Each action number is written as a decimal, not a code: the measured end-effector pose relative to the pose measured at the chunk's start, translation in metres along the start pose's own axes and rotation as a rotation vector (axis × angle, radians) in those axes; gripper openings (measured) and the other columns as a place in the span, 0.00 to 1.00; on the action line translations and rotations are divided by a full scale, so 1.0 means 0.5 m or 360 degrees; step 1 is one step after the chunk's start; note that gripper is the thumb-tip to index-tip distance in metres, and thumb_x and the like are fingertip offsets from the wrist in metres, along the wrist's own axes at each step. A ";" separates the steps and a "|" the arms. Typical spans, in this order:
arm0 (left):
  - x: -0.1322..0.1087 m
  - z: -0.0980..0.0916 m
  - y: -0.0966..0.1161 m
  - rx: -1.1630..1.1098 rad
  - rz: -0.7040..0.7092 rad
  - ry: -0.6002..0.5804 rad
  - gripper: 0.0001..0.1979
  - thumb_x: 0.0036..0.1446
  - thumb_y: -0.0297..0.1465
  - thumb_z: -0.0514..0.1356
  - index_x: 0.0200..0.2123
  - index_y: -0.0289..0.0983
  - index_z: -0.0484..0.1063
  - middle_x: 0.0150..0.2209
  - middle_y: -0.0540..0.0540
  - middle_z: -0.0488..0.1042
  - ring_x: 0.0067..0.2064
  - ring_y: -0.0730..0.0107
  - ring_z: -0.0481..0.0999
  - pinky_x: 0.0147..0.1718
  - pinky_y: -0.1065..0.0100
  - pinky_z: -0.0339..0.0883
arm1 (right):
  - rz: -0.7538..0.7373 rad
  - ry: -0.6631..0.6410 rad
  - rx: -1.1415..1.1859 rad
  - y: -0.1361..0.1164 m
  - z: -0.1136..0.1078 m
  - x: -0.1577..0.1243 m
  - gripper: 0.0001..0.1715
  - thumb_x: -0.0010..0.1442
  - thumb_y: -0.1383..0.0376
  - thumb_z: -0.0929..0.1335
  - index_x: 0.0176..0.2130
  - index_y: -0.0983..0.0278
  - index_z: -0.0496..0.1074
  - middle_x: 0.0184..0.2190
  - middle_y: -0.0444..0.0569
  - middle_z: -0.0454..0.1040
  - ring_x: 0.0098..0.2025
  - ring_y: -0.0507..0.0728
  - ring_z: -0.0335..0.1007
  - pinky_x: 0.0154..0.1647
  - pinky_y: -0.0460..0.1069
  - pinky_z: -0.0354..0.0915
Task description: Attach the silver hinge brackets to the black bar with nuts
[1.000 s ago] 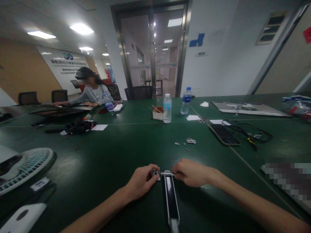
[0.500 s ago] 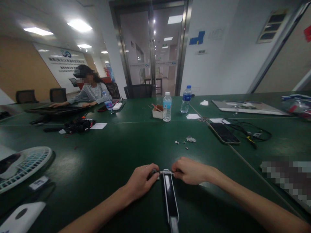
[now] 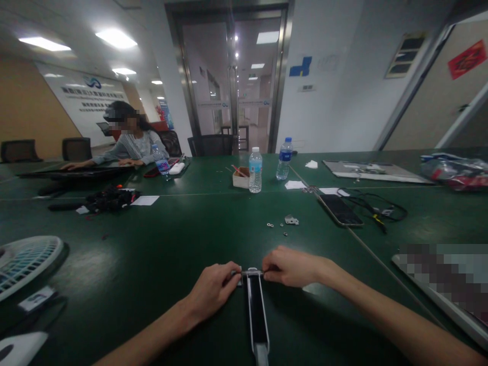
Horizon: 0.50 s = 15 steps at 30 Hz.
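A long black bar with metal ends [image 3: 256, 315] lies lengthwise on the green table [image 3: 160, 254], pointing away from me. Across its far end runs a thin metal pin [image 3: 251, 272]. My left hand [image 3: 213, 290] is closed on the pin's left end and a small metal piece there. On the other end of the pin, my right hand [image 3: 290, 265] pinches with fingers curled. Both hands rest on the table. Beyond them lie small washers [image 3: 270, 224] and a little metal bracket [image 3: 291, 220].
A phone [image 3: 340, 210] and black cables [image 3: 375, 208] lie at right, two water bottles [image 3: 254, 170] and a small box [image 3: 240, 178] further back. A white fan [image 3: 23, 259] sits at left. Another person works at the far left of the table. A blurred flat device is at right.
The view has swung a little to the right, so everything sits further left in frame. Both hands keep the same grip at the bar's far end.
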<state>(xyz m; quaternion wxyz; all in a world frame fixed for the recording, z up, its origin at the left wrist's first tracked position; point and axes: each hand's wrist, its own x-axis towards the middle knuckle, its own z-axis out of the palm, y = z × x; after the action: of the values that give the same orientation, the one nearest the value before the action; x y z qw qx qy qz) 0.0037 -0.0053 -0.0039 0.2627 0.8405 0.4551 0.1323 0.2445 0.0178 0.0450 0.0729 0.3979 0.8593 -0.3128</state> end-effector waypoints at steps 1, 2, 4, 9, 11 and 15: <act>0.000 0.000 0.000 -0.0003 0.0000 -0.0004 0.12 0.65 0.34 0.50 0.44 0.38 0.70 0.31 0.50 0.71 0.31 0.68 0.69 0.32 0.69 0.61 | 0.0028 -0.0007 0.0019 0.001 -0.005 -0.003 0.12 0.63 0.63 0.62 0.39 0.66 0.73 0.29 0.44 0.71 0.27 0.49 0.64 0.25 0.44 0.56; 0.001 0.001 0.000 -0.0007 0.0002 -0.0007 0.12 0.65 0.34 0.51 0.44 0.38 0.70 0.30 0.50 0.71 0.31 0.68 0.69 0.32 0.69 0.61 | 0.0058 -0.0005 0.0036 0.005 -0.011 -0.005 0.13 0.63 0.62 0.62 0.40 0.66 0.72 0.30 0.45 0.71 0.28 0.50 0.64 0.26 0.44 0.57; 0.002 0.002 -0.001 -0.0025 0.0002 -0.0008 0.11 0.64 0.33 0.51 0.44 0.38 0.70 0.31 0.50 0.71 0.31 0.69 0.69 0.32 0.69 0.61 | 0.0110 0.0070 0.0060 0.019 -0.023 -0.008 0.15 0.63 0.59 0.63 0.41 0.66 0.72 0.32 0.46 0.72 0.30 0.51 0.66 0.28 0.45 0.59; 0.003 0.006 -0.002 -0.0039 0.0041 0.0053 0.10 0.64 0.31 0.51 0.43 0.37 0.70 0.36 0.48 0.70 0.34 0.69 0.69 0.32 0.69 0.63 | 0.0439 0.0738 -0.0230 0.105 -0.041 0.005 0.18 0.63 0.60 0.62 0.49 0.67 0.68 0.44 0.55 0.69 0.43 0.58 0.66 0.43 0.50 0.62; 0.002 0.008 -0.004 -0.0035 0.0059 0.0097 0.10 0.63 0.31 0.51 0.42 0.37 0.71 0.39 0.47 0.70 0.36 0.67 0.69 0.33 0.69 0.64 | 0.0589 0.0947 -0.0391 0.149 -0.038 0.016 0.23 0.64 0.63 0.62 0.56 0.68 0.62 0.49 0.59 0.65 0.50 0.61 0.63 0.49 0.52 0.59; -0.001 0.010 -0.007 -0.0070 0.0097 0.0134 0.09 0.63 0.31 0.52 0.42 0.39 0.71 0.42 0.46 0.69 0.38 0.66 0.69 0.35 0.68 0.65 | 0.0660 0.0960 -0.0484 0.221 -0.026 0.030 0.25 0.64 0.63 0.61 0.59 0.64 0.61 0.51 0.59 0.62 0.52 0.62 0.60 0.52 0.54 0.57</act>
<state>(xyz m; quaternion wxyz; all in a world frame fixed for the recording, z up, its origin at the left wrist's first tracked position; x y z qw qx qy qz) 0.0032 -0.0059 -0.0098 0.2575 0.8418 0.4368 0.1854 0.3165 0.0887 -0.0033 -0.0629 0.6217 0.7801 -0.0297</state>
